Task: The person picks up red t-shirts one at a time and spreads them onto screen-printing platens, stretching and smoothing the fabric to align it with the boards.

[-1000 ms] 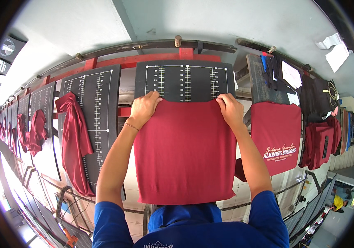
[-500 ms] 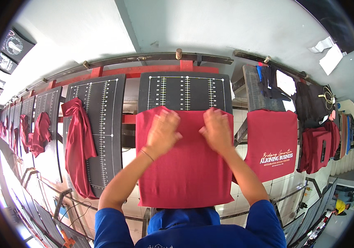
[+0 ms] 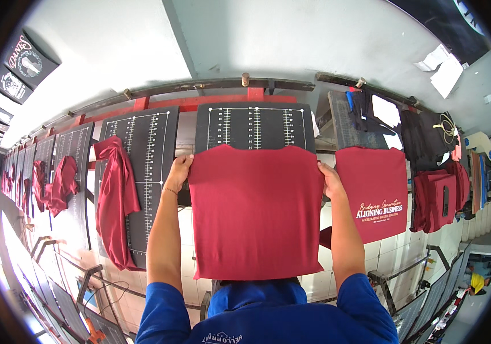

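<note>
Right now the left hand point(image 3: 178, 170) and the right hand point(image 3: 330, 179) are gripping the side edges of a plain dark-red cotton T-shirt point(image 3: 256, 212), which is lying flat over a black rectangular printing board with white ruler lines point(image 3: 255, 127). To do this well, I judge both sides need even tension, with the collar centred on the lines. No containers are showing; a crumpled dark-red shirt point(image 3: 115, 198) is hanging on the neighbouring board.

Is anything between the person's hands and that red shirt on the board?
Nothing visible. The left hand rests on the left edge of the red shirt and the right hand on its right edge, with the shirt lying flat on the black board.
</note>
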The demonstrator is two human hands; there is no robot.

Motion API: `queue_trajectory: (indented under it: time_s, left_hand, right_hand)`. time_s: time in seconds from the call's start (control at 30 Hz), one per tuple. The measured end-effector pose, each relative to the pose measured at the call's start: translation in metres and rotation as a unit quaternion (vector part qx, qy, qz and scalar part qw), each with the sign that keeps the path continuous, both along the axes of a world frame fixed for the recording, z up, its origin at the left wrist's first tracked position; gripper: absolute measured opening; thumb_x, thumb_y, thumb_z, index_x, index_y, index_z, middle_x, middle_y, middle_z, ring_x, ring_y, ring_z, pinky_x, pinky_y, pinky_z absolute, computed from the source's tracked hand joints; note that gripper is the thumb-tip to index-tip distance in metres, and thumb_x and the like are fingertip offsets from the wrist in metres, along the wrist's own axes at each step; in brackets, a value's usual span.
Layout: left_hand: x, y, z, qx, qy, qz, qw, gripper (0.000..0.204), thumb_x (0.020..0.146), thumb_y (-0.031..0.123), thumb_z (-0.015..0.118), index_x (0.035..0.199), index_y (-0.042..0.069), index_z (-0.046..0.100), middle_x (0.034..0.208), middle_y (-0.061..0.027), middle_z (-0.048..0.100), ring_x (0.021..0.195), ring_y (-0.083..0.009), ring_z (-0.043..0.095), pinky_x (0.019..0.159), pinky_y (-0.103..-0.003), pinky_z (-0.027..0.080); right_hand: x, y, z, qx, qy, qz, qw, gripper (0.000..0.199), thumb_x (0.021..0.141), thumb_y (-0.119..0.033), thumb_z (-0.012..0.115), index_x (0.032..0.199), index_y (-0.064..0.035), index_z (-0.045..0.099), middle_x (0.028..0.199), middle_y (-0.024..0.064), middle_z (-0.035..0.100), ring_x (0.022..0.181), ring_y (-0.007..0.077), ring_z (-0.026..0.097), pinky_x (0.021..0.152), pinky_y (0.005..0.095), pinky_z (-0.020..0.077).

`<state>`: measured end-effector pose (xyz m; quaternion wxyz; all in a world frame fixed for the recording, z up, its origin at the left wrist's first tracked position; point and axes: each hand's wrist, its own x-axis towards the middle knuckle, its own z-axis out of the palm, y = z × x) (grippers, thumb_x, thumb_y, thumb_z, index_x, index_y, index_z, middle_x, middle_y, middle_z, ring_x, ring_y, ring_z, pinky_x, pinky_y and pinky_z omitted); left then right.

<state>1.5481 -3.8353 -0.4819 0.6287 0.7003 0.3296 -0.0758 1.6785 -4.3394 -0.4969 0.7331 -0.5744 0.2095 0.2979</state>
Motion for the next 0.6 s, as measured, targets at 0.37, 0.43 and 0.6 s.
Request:
queue_trajectory:
  time_s: [0.37,0.43,0.6]
  left_hand:
    - [0.004,-0.018,-0.011,0.238,-0.033,0.095,0.966,0.037,0.103,0.030,0.057,0.091,-0.005,0.061,0.082,-0.0204,0.065,0.072,-0.0272,0.058,0.071,-0.044,0.047]
    - [-0.013,-0.034,-0.020,0.144,-0.088,0.110,0.980,0.041,0.106,0.036,0.052,0.106,-0.004,0.062,0.100,-0.0184,0.068,0.090,-0.0251,0.063,0.082,-0.040,0.049]
    - [-0.064,-0.040,-0.060,-0.035,-0.104,0.165,0.980,0.046,0.108,0.040,0.044,0.114,-0.002,0.061,0.110,-0.0110,0.064,0.102,-0.0201,0.059,0.093,-0.037,0.047]
  right_hand:
    - [-0.002,-0.007,-0.022,0.026,-0.065,-0.094,0.993,0.015,0.102,-0.027,0.062,0.106,-0.0126,0.062,0.103,0.0030,0.068,0.091,0.0140,0.065,0.079,0.0341,0.0568]
    - [-0.010,-0.009,-0.023,0.023,-0.039,-0.104,0.994,0.017,0.102,-0.028,0.062,0.109,-0.0125,0.062,0.105,0.0023,0.066,0.091,0.0142,0.063,0.081,0.0333,0.0551]
    - [-0.031,0.005,-0.011,-0.163,-0.157,-0.048,0.973,0.026,0.101,-0.028,0.063,0.118,-0.0083,0.061,0.115,0.0036,0.065,0.097,0.0175,0.063,0.086,0.0348,0.0528]
